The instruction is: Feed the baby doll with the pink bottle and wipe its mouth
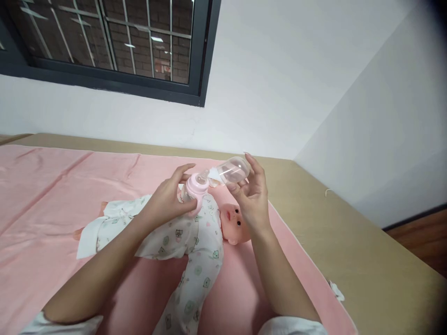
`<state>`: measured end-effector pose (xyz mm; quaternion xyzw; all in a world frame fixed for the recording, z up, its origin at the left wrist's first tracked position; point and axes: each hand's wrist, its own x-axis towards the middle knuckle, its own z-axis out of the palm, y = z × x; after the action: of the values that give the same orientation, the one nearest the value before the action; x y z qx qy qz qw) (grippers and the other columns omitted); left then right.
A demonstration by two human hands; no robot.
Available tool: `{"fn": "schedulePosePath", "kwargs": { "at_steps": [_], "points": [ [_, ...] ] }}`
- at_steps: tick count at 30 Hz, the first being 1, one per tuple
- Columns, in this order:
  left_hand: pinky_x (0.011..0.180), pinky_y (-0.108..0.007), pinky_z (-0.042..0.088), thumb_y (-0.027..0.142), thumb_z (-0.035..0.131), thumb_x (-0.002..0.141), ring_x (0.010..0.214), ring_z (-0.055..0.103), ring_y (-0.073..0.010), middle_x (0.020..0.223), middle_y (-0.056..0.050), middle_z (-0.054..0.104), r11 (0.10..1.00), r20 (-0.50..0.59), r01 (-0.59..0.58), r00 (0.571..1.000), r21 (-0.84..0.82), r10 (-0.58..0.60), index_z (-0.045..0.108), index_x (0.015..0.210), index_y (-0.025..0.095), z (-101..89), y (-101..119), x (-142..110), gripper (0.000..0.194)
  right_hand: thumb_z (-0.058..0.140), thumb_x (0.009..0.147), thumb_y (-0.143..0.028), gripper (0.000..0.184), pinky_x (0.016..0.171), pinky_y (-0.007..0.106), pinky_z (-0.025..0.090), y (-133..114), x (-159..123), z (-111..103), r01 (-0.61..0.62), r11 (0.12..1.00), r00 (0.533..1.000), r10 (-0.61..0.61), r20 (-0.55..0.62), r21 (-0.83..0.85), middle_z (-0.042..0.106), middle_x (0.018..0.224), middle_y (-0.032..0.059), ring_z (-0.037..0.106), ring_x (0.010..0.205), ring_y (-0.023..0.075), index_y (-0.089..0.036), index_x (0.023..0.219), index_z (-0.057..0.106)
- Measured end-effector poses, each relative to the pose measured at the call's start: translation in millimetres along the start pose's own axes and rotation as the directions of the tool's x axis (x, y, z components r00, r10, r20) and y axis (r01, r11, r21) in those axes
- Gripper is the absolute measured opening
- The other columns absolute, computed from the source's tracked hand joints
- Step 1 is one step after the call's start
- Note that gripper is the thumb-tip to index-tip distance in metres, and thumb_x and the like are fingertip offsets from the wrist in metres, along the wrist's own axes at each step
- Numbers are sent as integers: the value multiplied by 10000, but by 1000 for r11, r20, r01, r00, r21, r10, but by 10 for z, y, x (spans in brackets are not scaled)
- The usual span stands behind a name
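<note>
My left hand (171,193) grips a pink baby bottle (197,186) by its body and handle, with the clear teat showing at its top. Between the thumb and fingers of my right hand (252,190) is a clear bottle cap (233,170), tilted with its open end towards the teat. The two are close together; whether they touch I cannot tell. Below them a baby doll (199,237) in white printed clothes lies on its back, its head (234,223) partly behind my right wrist.
The doll lies on a pink cloth (42,195) over a wooden surface (307,223). A small white item (336,291) sits near the cloth's right edge. Behind rises a white wall (265,83) with a dark-framed, barred window (204,60).
</note>
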<state>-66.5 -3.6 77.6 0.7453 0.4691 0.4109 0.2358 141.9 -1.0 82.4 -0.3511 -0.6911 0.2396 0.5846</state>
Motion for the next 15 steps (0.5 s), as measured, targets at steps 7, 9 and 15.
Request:
{"fn": "schedulePosePath", "kwargs": {
  "at_steps": [7, 9, 15],
  "points": [
    [921, -401, 449, 293, 619, 702, 1133, 558, -308, 1204, -66, 603, 992, -6, -29, 1000, 126, 30, 311, 1433, 270, 103, 46, -45, 794, 660, 804, -538, 722, 1077, 407, 451, 31, -72, 125, -76, 993, 990, 64, 125, 94, 395, 1460, 43, 488, 1278, 222, -381, 1433, 341],
    [938, -409, 438, 301, 620, 705, 1129, 558, -306, 1201, -71, 603, 991, -12, -38, 999, 128, 40, 291, 1443, 263, 112, 54, -61, 809, 682, 794, -521, 669, 1091, 410, 435, 37, -75, 140, -77, 993, 982, 58, 182, 95, 431, 1433, 39, 494, 1272, 223, -373, 1393, 423],
    [923, -424, 450, 316, 653, 701, 1093, 587, -313, 1190, -64, 621, 996, -6, -14, 1000, 89, 15, 294, 1440, 299, 107, 91, -88, 822, 596, 865, -513, 668, 1113, 428, 405, -42, -66, 69, -66, 997, 937, 50, 345, 34, 393, 1492, 17, 431, 1337, 229, -393, 1466, 329]
  ]
}}
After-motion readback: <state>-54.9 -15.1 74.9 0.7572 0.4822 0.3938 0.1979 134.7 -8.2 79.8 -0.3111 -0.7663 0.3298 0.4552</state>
